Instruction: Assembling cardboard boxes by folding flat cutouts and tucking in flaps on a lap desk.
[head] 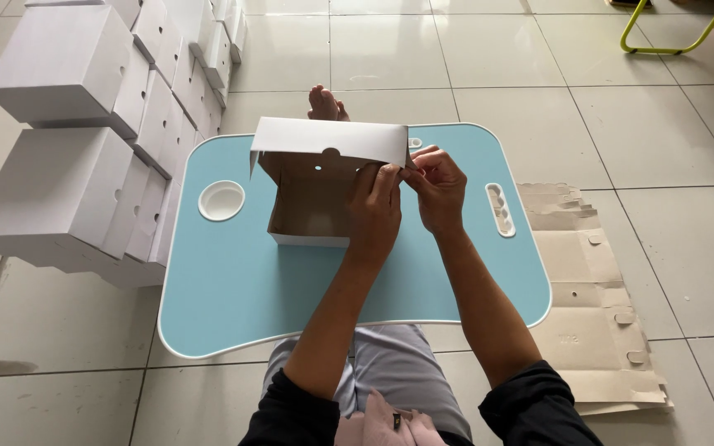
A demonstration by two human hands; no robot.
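1. A half-folded cardboard box [311, 194], white outside and brown inside, stands on the light blue lap table [233, 289] a little back from its middle, with its lid flap raised and bent forward over the opening.
2. The left hand [373, 211] rests against the box's right wall, its fingers [386, 177] pressed together and reaching up to the right corner of the lid.
3. The right hand [438, 188] meets it at that same corner, fingers curled and pinching the flap's edge; from this angle it looks as if a small tab is caught between them, but the tab itself is hidden.
4. Finished white boxes [59, 124] are stacked in rows on the tiled floor [663, 124] to the left, just beside the table's edge.
5. A pile of flat brown blanks [592, 306] lies on the floor to the right, partly under the table's rim.
6. Risk, as I judge it: with both hands crowded on one corner, the far left side of the lid is unsupported, so uneven pressure could crease the flap or tear the corner.
7. The box is light and sits loose on a smooth top; a sideways push could slide it towards the round cup recess [221, 201].
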